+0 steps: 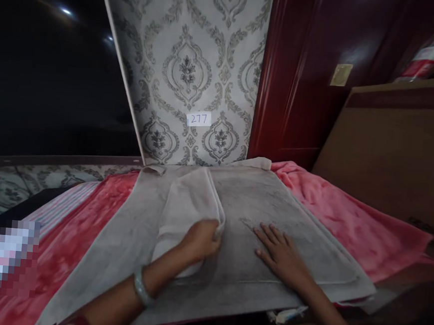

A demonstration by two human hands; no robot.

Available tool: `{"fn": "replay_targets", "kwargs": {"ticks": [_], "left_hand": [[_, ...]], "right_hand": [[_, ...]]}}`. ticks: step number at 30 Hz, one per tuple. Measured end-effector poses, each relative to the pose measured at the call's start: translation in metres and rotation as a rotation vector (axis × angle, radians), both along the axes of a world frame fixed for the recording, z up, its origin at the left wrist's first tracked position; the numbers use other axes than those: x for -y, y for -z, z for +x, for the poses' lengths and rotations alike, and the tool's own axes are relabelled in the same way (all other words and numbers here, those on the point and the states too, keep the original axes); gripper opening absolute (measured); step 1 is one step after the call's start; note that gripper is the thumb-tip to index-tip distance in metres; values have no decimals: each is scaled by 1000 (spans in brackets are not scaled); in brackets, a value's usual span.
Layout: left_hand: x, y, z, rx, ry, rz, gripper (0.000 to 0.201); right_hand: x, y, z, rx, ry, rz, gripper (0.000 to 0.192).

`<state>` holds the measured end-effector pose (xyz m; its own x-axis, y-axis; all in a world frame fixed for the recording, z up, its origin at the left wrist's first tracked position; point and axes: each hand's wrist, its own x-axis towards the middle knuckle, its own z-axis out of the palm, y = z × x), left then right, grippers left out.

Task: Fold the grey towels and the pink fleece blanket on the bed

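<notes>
A grey cloth (267,196), plush-looking and flat, lies across the surface in front of me. On its left half its lighter side shows as a folded-over flap (187,200). My left hand (201,239), with a pale bangle on the wrist, is closed round the right edge of that flap. To the right, my right hand (279,252) rests palm down on the grey cloth, its fingers spread and holding nothing. What lies beneath the flap is hidden.
Red and pink blankets (348,218) spread out on both sides below the cloth. A large dark screen (55,69) stands at the left. At the right are a cardboard box (394,146) and a plastic bottle (428,56). A paper label (199,119) is on the patterned wall.
</notes>
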<state>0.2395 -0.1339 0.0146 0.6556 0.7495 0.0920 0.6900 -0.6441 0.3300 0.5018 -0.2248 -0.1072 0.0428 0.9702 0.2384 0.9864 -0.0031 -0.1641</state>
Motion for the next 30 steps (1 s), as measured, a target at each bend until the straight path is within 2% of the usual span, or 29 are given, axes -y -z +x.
{"fn": "replay_targets", "kwargs": {"ticks": [3, 5, 7, 11, 14, 17, 20, 22, 24, 27, 30], "left_hand": [[21, 39, 7, -91, 75, 76, 21], [28, 52, 4, -67, 93, 131, 25], [29, 54, 0, -20, 85, 138, 26], [28, 45, -4, 88, 25, 107, 24], [32, 43, -2, 109, 37, 164, 26], [38, 52, 1, 7, 108, 257, 26], [40, 69, -1, -88, 162, 372, 28], [41, 80, -6, -99, 140, 458, 32], [42, 87, -13, -89, 82, 505, 35], [42, 90, -26, -76, 49, 487, 31], [40, 81, -34, -17, 91, 487, 24]], "right_hand": [[-1, -2, 2, -24, -8, -5, 59], [-4, -5, 4, -74, -1, -19, 58], [-12, -12, 3, -172, 0, 8, 53], [-40, -34, -17, -526, -23, 106, 43], [-68, -49, -47, -879, 7, -79, 37], [-97, -57, -72, -1075, 44, -265, 30], [-125, -61, -83, -1054, 65, -250, 27], [-142, -62, -87, -1006, 87, -194, 25], [-155, -62, -91, -940, 100, -120, 34], [-166, -62, -101, -842, 88, -38, 54], [-168, -62, -109, -773, 53, 10, 57]]}}
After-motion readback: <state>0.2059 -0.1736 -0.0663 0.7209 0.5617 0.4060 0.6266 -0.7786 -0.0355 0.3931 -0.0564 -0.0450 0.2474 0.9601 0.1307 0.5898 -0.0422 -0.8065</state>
